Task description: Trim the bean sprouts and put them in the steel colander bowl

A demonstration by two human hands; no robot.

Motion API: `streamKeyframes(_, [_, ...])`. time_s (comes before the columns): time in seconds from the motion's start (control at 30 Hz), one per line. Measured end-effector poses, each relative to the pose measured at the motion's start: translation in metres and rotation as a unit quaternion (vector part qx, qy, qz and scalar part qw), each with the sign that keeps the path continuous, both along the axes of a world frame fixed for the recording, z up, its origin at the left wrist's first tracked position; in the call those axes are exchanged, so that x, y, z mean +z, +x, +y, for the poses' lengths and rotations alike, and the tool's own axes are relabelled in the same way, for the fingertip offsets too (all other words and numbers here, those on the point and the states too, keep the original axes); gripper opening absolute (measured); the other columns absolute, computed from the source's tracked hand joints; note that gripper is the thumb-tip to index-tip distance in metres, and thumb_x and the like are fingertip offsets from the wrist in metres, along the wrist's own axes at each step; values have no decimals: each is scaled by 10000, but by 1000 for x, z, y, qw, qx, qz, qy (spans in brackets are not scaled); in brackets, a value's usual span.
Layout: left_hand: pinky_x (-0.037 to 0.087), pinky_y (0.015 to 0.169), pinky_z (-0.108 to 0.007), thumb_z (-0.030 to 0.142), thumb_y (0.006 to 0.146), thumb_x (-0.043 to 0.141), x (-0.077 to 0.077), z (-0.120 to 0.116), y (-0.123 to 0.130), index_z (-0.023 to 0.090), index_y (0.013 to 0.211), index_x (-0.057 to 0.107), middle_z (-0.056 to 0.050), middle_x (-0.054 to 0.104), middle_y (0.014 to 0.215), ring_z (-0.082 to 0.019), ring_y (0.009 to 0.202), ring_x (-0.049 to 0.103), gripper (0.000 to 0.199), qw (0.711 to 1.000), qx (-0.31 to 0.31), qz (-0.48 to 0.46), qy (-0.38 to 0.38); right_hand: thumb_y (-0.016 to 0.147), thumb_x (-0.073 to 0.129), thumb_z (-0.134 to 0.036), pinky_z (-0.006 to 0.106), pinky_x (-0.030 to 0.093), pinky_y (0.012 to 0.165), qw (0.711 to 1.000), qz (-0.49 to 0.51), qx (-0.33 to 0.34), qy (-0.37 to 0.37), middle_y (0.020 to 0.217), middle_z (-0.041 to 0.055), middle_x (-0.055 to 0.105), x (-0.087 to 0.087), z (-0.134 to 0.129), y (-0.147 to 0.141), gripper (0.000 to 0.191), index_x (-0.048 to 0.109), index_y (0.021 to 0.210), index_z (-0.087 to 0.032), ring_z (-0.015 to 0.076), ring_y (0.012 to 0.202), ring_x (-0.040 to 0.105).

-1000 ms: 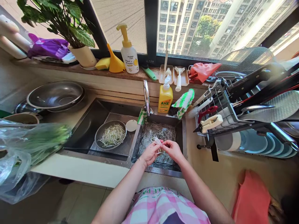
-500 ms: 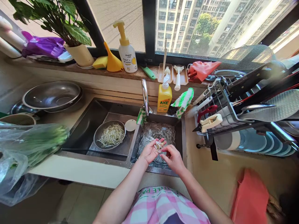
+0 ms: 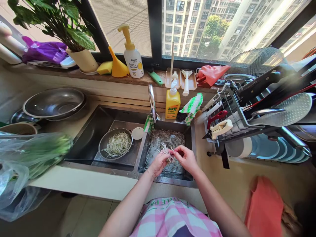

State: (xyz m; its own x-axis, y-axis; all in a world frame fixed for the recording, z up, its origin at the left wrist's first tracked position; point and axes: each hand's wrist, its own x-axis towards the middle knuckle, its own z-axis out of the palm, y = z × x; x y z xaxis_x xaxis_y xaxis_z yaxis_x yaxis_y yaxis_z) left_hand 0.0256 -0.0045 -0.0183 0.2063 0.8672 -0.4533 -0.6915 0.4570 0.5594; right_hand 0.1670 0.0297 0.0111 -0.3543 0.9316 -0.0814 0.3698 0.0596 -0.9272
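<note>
L hand [image 3: 159, 163] is closed round a small bunch of bean sprouts [image 3: 163, 148], pale ends poking up past the fingers; R hand [image 3: 187, 160] has thumb + forefinger pinched right at the L fingertips, seemingly on a strand, tho the contact's too small to be sure. Both are over the R basin [image 3: 189, 133], its floor strewn w/ thin, wet-looking strands. To do this well, the L grip should prob. be loose, just enough to keep strands lined up w/o bruising them; the R pinch is best kept to the very tip, one strand at a time, w/ a short, quick tug. Working low over the basin makes sense, as bits then drop in there & not on the worktop [image 3: 86, 184]. Sprouts are slim, slightly curved & likely crisp, so they'd snap if bent hard; wet ones would prob. cling to skin. More lie heaped in a tangle, whitish-green, in a round, shallow metal dish [image 3: 105, 136] in the L basin [image 3: 85, 131], a flat white disc [image 3: 137, 133] just beside it. Basins look to be dark brushed metal, straight-sided; faucet [image 3: 151, 102] is a smooth chrome curve, textured green-&-white cloth [image 3: 148, 125] by its base.
</note>
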Motion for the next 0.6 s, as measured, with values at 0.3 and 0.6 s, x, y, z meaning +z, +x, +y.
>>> streamKeyframes(0.3, [435,801,-338,292,815,447,0,1,-3,134,1009,553,-81,643,877,-162,783,603,272,989,-22,-136,-50,790,466,-201,234,422,620,996,-54,-4,74,766,13,606,-9,2,-11,135,590,841,-199,127,657,536])
streamKeyframes(0.6, [428,864,-350,330,849,389,8,10,2,143,997,517,-108,596,1045,-187,946,583,271,983,70,-159,-58,770,521,-175,209,407,584,991,-56,55,106,791,19,555,1,-20,-5,108,606,833,-196,114,659,517])
